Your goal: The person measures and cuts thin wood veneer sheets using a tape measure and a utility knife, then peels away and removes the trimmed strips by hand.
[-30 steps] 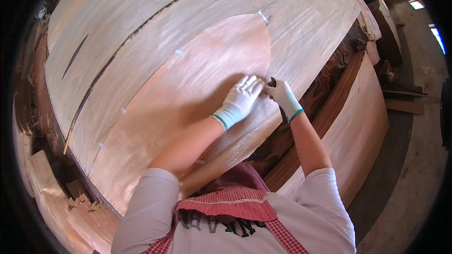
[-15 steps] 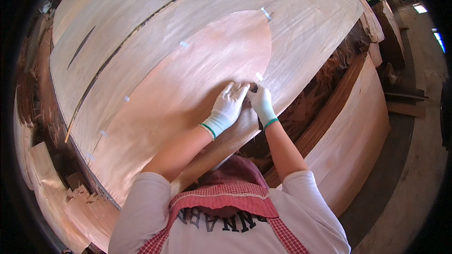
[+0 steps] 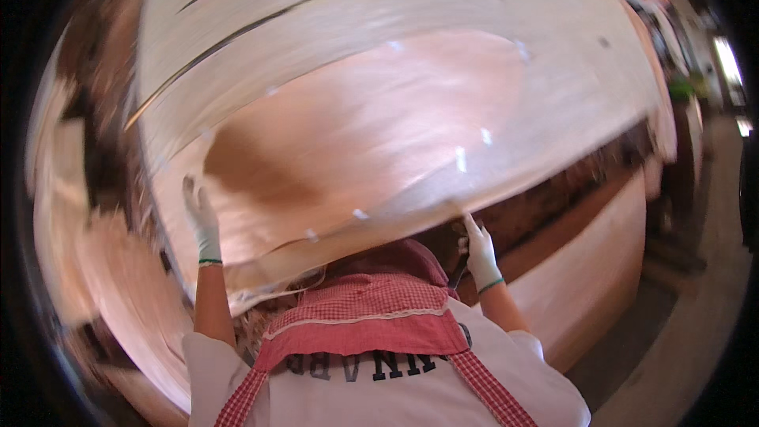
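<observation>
A large pale sheet of wood veneer (image 3: 553, 95) lies before me with a pinkish piece of veneer (image 3: 379, 119) on it, rounded at its right end. Small pale strips of tape (image 3: 461, 160) sit along that piece's outline. My left hand (image 3: 202, 217), in a white knit glove with a green cuff, reaches over the sheet's left end, fingers stretched out. My right hand (image 3: 480, 253), gloved alike, is at the sheet's front edge with its fingers bent. Something dark shows by its fingers, too blurred to name.
A long dark split (image 3: 269, 20) runs across the sheet's far part. More stacked veneer (image 3: 585, 245) stands at the right, its edge curved, and loose veneer pieces (image 3: 118, 277) lie at the left. Brown wood scraps fill the gap beside the front edge.
My hands have parted: the left swung to the sheet's left end, the right drew back to the front edge. Another tape strip shows where they worked. The view has turned.
</observation>
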Motion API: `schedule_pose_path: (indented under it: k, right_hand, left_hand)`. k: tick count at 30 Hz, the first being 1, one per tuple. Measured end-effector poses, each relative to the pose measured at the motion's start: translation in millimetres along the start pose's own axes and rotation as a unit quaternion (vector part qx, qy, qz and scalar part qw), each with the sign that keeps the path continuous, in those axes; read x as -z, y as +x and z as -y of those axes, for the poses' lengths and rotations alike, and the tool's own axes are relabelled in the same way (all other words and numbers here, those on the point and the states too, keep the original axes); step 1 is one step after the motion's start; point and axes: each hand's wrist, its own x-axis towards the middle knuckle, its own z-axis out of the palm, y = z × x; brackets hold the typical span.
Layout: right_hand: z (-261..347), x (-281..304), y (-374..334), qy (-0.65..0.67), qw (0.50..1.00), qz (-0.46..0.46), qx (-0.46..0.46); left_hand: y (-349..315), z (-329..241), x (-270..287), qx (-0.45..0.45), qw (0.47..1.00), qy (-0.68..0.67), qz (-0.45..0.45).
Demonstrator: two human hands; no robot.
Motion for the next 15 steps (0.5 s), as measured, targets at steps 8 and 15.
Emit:
schedule_pose_path:
  k: [8,15]
  right_hand:
    - [-8.1,-21.0,3.2,0.045,0.994,0.052,0.084]
    - [-20.6,-27.3,-37.3,-0.155,0.984,0.078,0.046]
  left_hand:
    - [-211.5,147.6,110.9,0.365,0.913,0.083,-0.166]
    - [-237.4,93.6,134.5,0.391,0.912,-0.074,-0.097]
